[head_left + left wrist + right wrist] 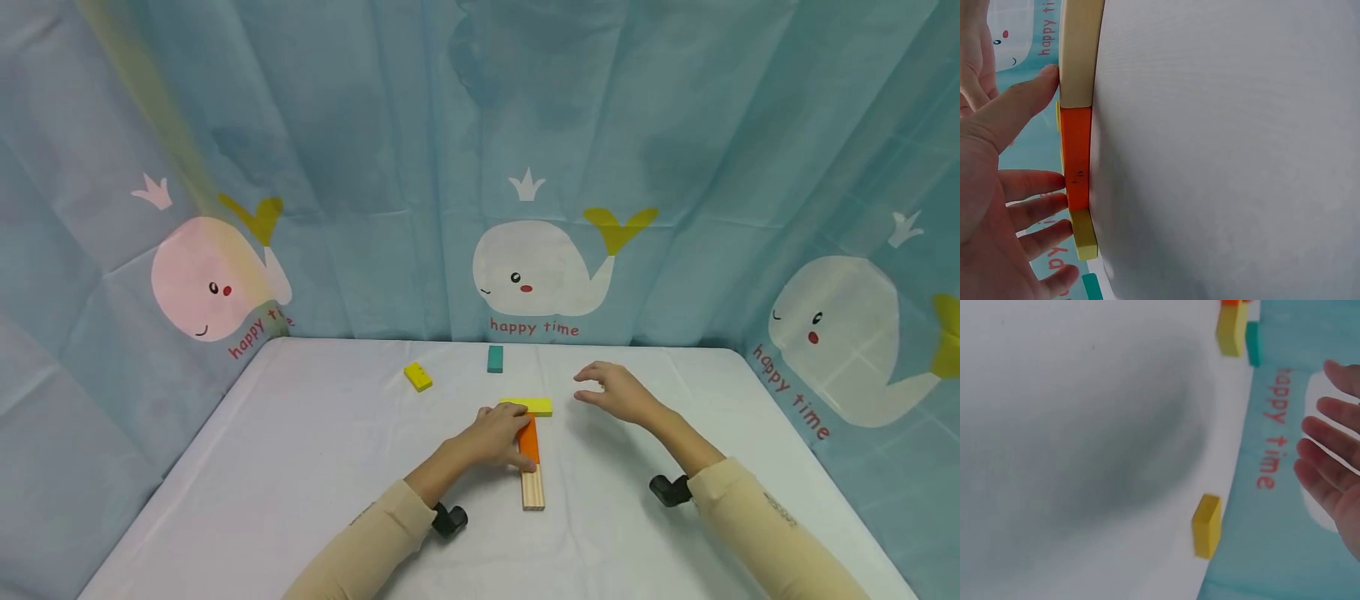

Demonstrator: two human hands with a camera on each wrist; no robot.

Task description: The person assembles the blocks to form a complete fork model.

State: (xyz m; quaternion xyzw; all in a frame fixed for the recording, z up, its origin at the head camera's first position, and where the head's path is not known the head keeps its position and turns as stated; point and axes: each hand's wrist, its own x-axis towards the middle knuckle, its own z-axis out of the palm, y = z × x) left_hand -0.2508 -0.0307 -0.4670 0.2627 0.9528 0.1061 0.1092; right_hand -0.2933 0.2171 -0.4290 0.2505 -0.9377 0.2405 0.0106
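My left hand (495, 435) rests over a row of blocks, its fingers spread. In the left wrist view its thumb touches the plain wooden block (1077, 56), while fingertips meet the orange block (1077, 156) and the yellow block (1085, 234). In the head view the wooden and orange blocks line up end to end, and the yellow block (538, 407) lies crosswise at their far end. To the right, my right hand (618, 392) hovers above the table with loosely bent fingers, holding nothing. A separate yellow block (1206, 526) shows below that hand in the right wrist view.
A teal block (495, 359) lies near the table's back edge. Left of it is another yellow block (417, 377). The white-covered table (300, 467) is bordered by a blue curtain (375, 208) printed with whales.
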